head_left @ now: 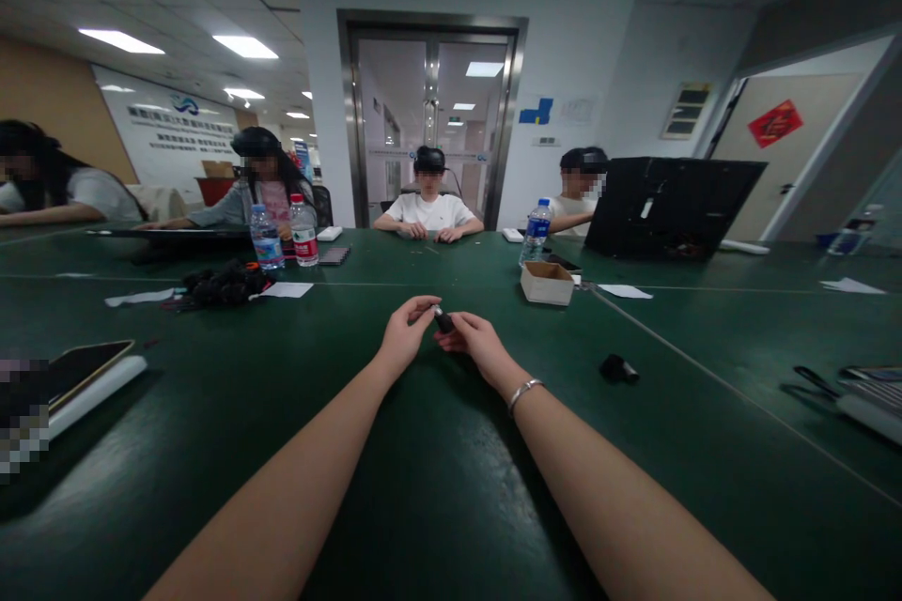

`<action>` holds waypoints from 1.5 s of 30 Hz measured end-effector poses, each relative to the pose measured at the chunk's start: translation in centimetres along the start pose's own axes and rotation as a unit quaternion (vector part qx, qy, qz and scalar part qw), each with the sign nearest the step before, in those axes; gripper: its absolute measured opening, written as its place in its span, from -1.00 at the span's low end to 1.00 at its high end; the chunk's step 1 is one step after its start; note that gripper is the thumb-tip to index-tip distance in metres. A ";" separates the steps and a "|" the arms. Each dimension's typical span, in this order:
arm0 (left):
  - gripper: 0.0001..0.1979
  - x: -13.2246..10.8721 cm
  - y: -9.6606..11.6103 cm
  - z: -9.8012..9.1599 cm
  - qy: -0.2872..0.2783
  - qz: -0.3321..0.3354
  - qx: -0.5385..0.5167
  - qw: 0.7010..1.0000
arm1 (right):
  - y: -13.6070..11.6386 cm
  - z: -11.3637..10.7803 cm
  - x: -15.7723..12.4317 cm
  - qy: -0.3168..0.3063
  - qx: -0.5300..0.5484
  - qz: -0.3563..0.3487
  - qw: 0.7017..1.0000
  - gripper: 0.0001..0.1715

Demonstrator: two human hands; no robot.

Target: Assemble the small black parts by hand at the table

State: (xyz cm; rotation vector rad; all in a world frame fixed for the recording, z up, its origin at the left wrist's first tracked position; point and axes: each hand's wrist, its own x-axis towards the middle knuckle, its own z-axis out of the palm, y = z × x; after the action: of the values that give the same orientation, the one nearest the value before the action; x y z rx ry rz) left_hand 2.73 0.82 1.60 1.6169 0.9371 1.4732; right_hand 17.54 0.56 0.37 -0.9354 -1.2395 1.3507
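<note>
Above the green table (423, 526), near the middle of the view, my two hands meet at a small black object with a silvery end (443, 319). The fingertips of my left hand (405, 333) are at its silvery end. My right hand (479, 345) has its fingers closed round the dark end, and a silver bracelet (525, 393) is on that wrist. To the right, a small black piece (618, 369) lies on the table. Fine details of the held object are too small to make out.
An open cardboard box (548, 287) stands beyond my right hand, by a water bottle (538, 230). A black cable bundle (222, 285) and two bottles are at the left. A large black monitor (669, 207) stands back right. Several people sit round the table.
</note>
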 end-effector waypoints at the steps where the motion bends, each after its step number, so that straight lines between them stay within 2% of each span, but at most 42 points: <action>1: -0.75 0.0 0.0 0.1 -0.004 0.000 -0.009 1.000 | -0.1 0.1 0.0 0.001 0.003 0.006 1.000 -0.77; 5: -0.75 0.0 -0.1 0.3 -0.023 0.009 -0.027 0.999 | -0.1 0.2 0.0 -0.006 0.013 0.026 1.000 -0.73; 12: -0.79 0.0 0.2 0.8 -0.059 0.017 -0.025 0.998 | -0.3 0.3 0.0 -0.019 0.020 0.022 0.999 -0.79; 17: -0.82 0.1 0.2 0.8 -0.016 0.017 -0.009 1.000 | -0.6 -0.2 -0.1 -0.025 0.064 0.052 0.996 -0.74; 23: -0.85 0.1 0.0 0.2 -0.002 0.000 -0.021 1.000 | -0.4 -0.8 -0.2 -0.044 0.053 0.022 0.997 -0.74; 27: -0.76 0.0 -0.1 0.2 0.009 -0.014 -0.060 0.998 | -0.1 -0.7 0.0 -0.041 0.038 0.016 0.998 -0.65; 30: -0.66 0.0 -0.5 0.0 0.024 -0.055 -0.039 0.997 | 0.0 -0.7 0.0 -0.040 0.027 0.007 0.999 -0.61; 33: -0.67 0.0 -0.9 -0.3 0.010 -0.090 0.003 0.996 | 0.0 -0.6 0.0 -0.042 0.008 -0.001 0.999 -0.58; 36: -0.70 0.0 -1.0 -0.5 -0.010 -0.064 -0.006 0.998 | 0.1 -0.6 0.0 -0.041 0.002 -0.003 0.999 -0.58; 40: -0.63 -0.1 -0.9 -0.6 0.029 -0.089 -0.025 0.995 | 0.0 -0.6 0.0 -0.049 0.001 0.000 0.999 -0.59; 45: -0.61 -0.1 -0.9 -0.4 0.020 -0.088 -0.071 0.993 | -0.1 -0.4 -0.1 -0.044 -0.005 0.004 0.999 -0.66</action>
State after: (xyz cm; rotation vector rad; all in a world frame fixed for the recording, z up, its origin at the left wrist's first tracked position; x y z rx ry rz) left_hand 2.25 1.19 0.81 1.3713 0.9487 1.4202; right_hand 17.96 0.49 0.43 -0.8966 -1.3127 1.4054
